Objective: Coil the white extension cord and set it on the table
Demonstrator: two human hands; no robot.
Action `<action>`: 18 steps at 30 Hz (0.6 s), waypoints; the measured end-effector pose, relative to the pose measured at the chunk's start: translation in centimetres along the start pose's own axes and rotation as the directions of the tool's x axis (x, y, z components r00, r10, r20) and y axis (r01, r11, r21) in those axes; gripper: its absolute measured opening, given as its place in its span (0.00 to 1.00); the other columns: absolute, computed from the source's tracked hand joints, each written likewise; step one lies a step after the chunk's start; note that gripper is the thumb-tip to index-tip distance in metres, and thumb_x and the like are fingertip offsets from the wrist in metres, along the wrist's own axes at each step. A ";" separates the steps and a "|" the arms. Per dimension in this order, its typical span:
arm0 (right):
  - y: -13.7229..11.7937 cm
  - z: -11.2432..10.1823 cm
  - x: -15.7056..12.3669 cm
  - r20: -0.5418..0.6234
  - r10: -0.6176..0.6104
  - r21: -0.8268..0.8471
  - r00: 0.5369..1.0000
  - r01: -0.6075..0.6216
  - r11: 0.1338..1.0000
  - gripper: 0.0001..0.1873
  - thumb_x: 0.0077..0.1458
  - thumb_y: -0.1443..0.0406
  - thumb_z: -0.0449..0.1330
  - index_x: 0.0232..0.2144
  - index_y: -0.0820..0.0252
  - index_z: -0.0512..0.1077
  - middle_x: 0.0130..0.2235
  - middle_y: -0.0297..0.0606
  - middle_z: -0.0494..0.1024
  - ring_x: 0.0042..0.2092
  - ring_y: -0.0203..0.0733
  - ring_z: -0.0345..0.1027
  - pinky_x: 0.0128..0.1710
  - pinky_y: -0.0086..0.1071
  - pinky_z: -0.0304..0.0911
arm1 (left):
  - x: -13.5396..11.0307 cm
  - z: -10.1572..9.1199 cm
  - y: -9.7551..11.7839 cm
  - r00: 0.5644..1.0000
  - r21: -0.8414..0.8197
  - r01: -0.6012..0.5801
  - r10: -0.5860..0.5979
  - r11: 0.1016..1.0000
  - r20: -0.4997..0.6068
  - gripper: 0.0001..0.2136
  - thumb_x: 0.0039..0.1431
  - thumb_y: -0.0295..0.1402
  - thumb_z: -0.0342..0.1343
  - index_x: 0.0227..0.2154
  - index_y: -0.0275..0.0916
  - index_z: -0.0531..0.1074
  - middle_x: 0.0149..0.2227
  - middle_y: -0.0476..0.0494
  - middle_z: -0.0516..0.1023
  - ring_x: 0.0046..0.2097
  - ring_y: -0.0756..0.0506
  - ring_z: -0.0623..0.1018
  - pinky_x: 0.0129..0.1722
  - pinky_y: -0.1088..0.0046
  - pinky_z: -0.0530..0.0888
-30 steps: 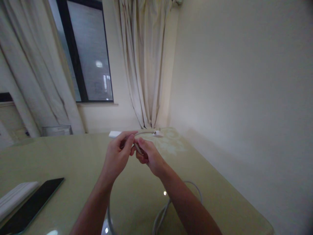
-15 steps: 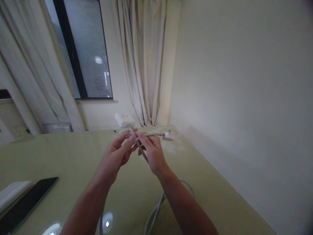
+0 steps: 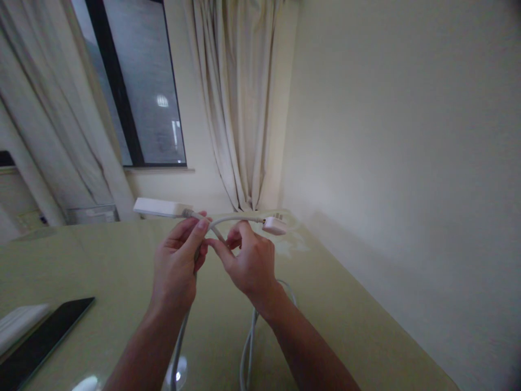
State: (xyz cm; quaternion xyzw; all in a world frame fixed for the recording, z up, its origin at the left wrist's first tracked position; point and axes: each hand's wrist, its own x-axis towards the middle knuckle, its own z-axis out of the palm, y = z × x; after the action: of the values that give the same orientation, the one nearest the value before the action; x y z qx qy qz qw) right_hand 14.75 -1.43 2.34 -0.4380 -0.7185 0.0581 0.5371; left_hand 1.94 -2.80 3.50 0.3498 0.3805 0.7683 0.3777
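Above the table, my left hand (image 3: 177, 266) pinches a grey power cord (image 3: 234, 219) where two stretches of it cross. A white power strip (image 3: 160, 207) juts out to the left beyond that hand, joined to the cord by a ribbed collar. My right hand (image 3: 253, 263) has its thumb and forefinger closed around the cord stretch that slants down from the strip, just right of the crossing. Over the right hand the other stretch arches to a white plug (image 3: 274, 225), whose prongs point up. Further cord hangs below both hands.
Loose loops of cord (image 3: 245, 353) lie on the pale green table (image 3: 122, 260). A dark flat tablet-like object (image 3: 49, 339) and a white object (image 3: 20, 326) lie at the left. A wall (image 3: 386, 179) borders the table's right side; a curtain (image 3: 244, 108) hangs behind.
The power strip has swung left and now lies nearly level. My left hand has shifted slightly left, and my right hand has turned and gripped the slanting cord lower down.
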 end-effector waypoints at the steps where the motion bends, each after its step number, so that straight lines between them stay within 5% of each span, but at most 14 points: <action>1: -0.2 0.1 -0.2 0.001 -0.042 -0.054 0.999 0.042 0.998 0.20 0.61 0.47 0.68 0.36 0.56 0.74 0.30 0.33 0.83 0.32 0.41 0.80 0.34 0.31 0.63 | -0.1 0.0 0.1 1.000 -0.001 -0.015 0.015 1.000 -0.023 0.21 0.44 0.44 0.79 0.41 0.41 0.85 0.39 0.47 0.82 0.24 0.59 0.68 0.20 0.86 0.66; 4: -0.5 0.3 -0.5 0.011 -0.170 -0.128 0.985 0.170 0.977 0.14 0.65 0.54 0.67 0.45 0.55 0.72 0.36 0.33 0.85 0.36 0.43 0.81 0.37 0.33 0.66 | -0.3 0.1 0.4 0.996 0.006 -0.080 0.080 0.997 -0.050 0.19 0.46 0.42 0.78 0.39 0.41 0.85 0.40 0.46 0.82 0.24 0.59 0.68 0.20 0.86 0.65; 11: 0.4 0.8 -0.2 0.005 -0.213 -0.187 0.977 0.210 0.960 0.29 0.66 0.62 0.62 0.66 0.62 0.62 0.49 0.43 0.83 0.46 0.48 0.77 0.48 0.42 0.72 | -0.6 0.3 0.8 0.991 0.066 -0.129 0.130 0.989 -0.016 0.16 0.50 0.41 0.76 0.38 0.39 0.85 0.44 0.42 0.83 0.23 0.59 0.66 0.16 0.84 0.57; 18: 0.7 0.7 0.1 -0.026 -0.265 -0.378 0.964 0.236 0.895 0.31 0.62 0.72 0.58 0.67 0.64 0.66 0.51 0.52 0.76 0.51 0.55 0.69 0.52 0.50 0.72 | -1.4 0.6 0.6 0.986 0.169 -0.146 0.129 0.975 0.105 0.16 0.50 0.40 0.75 0.41 0.42 0.84 0.36 0.46 0.83 0.22 0.57 0.66 0.18 0.81 0.59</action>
State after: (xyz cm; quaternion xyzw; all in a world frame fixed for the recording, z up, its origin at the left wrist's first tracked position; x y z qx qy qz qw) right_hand 14.60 -0.61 1.74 -0.4376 -0.7456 -0.1655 0.4745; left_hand 2.86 -4.03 3.97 0.4428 0.4039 0.7388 0.3083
